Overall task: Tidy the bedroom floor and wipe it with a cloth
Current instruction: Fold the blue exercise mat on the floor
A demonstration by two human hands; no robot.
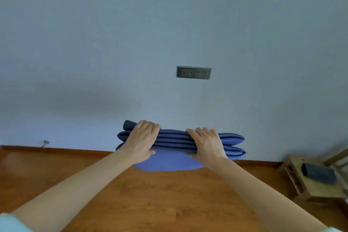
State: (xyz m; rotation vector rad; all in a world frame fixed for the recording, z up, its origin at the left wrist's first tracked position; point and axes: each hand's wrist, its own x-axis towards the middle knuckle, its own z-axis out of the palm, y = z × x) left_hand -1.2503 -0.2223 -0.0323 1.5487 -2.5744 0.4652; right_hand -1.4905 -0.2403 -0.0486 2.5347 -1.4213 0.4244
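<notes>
A folded blue mat (173, 139), several layers thick, stands on edge against the pale wall where it meets the wooden floor (150, 199). My left hand (143, 139) grips its left part, fingers over the top and thumb on the near face. My right hand (205, 143) grips the right part the same way. Both forearms reach forward from the bottom corners of the view. A dark rolled cloth (318, 173) lies on a small wooden stool (308, 188) at the right edge.
A grey wall socket plate (194, 72) sits above the mat. A small metal door stop (45, 143) pokes out low on the wall at left. Slats of another wooden piece (339, 158) show at the far right.
</notes>
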